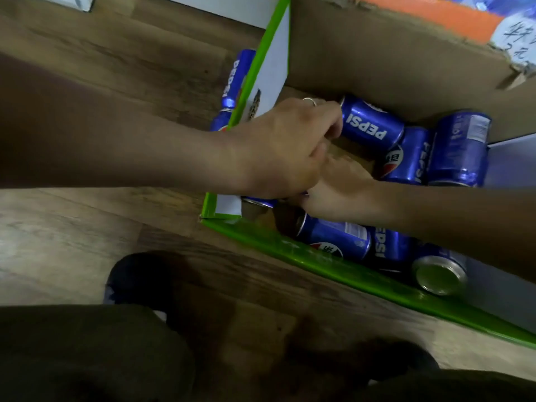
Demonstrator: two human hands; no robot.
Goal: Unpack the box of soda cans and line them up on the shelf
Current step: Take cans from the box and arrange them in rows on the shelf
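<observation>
The left hand [285,146] reaches into the open cardboard box [391,59] on the wooden floor [116,68], fingers curled on the end of a glossy blue cylindrical Pepsi can [369,124] lying on its side, its long axis running left to right. The right hand [339,192] lies under the left; I cannot tell its grip. More cans [335,237] lie tumbled in the box.

Glossy blue metal cans [371,126] lie in a matt cardboard box [377,62] on grained wood floor [116,76].
</observation>
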